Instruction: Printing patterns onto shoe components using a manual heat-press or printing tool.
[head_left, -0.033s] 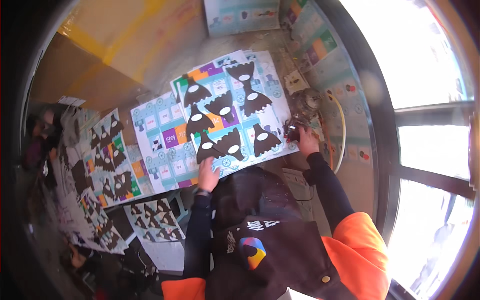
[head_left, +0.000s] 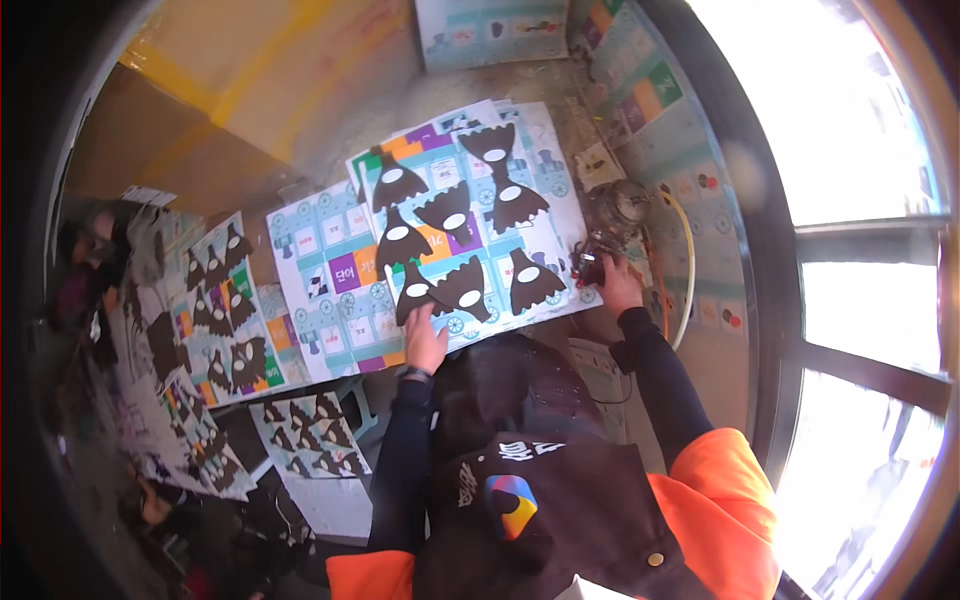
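Observation:
My left hand (head_left: 426, 346) rests on the near edge of the printed sheets, fingers stretched out and touching a black flared piece (head_left: 415, 300) with a wavy edge. Several such pieces, each bearing a white oval, lie in rows on the top sheet; a flared piece (head_left: 536, 283) is close to the right corner. At that corner my right hand (head_left: 621, 287) has its fingers curled against a small dark, glossy object with red on it (head_left: 590, 262). Its kind is too unclear to tell, and my fingers partly cover it.
Left of the table, more printed sheets (head_left: 285, 345) carry black pieces, and another sheet (head_left: 310, 435) sits lower down. Cardboard boxes (head_left: 180, 130) stand behind. A round metal device (head_left: 628, 203) and a yellow hose (head_left: 688, 260) are at the right, beside a bright window (head_left: 870, 310).
My left hand has shifted slightly up and right, its fingertips now by the black piece. The whole view has moved slightly; my right hand stays at the dark object.

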